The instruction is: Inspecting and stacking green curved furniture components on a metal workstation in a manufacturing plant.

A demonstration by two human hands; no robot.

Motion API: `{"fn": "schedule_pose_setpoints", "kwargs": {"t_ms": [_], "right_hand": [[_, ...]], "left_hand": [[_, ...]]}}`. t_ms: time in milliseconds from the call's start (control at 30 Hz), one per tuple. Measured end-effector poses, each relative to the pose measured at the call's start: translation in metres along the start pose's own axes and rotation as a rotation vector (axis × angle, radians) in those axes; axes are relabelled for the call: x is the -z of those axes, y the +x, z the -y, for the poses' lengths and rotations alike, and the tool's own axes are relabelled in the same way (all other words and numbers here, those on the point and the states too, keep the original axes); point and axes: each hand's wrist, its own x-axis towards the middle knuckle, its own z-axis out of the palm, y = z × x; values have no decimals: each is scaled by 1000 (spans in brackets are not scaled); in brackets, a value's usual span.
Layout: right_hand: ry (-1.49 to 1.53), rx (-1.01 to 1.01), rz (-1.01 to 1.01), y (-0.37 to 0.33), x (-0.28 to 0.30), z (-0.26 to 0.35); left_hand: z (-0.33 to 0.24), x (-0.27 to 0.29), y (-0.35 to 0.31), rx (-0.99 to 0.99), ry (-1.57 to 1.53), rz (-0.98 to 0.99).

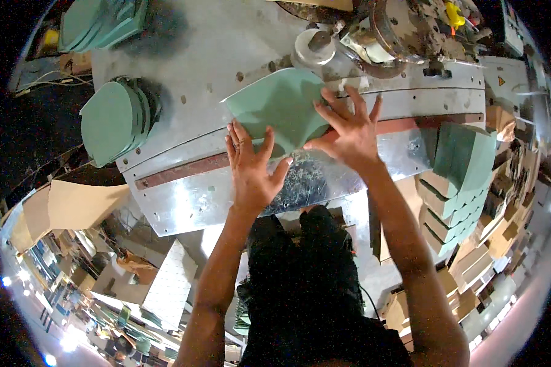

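A flat green sheet (269, 101) with a curved far edge lies on the grey metal worktable (196, 73), across the seam near its front. My left hand (251, 160) rests its spread fingertips at the sheet's near left edge, thumb pointing right. On the right side of the same sheet lies my right hand (350, 131), fingers fanned out over its edge and the table. Neither hand is closed around anything. Part of the sheet's right edge is hidden under the right fingers.
Stacked rounded green pieces (110, 122) stand at the table's left, with another green stack (101, 24) farther back. A white round spool-like part (314, 48) sits beyond the sheet, beside rusty machinery (404, 30). Folded green pieces (462, 159) are piled at the right. A reddish strip (190, 170) runs along the front.
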Motion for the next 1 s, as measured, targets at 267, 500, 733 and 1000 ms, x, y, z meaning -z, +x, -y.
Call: {"fn": "schedule_pose_setpoints", "kwargs": {"t_ms": [267,500,733,1000], "right_hand": [[14,149,131,9,15,29],[61,-159,38,7,-13,100],[76,125,150,19,3,42],[45,-307,-88,-1,-5,113]], "left_hand": [[-8,10,-27,31,-103,78],[15,22,-35,-27,-134,77],[58,37,41,92,204,9],[41,23,31,95,-188,40]]}}
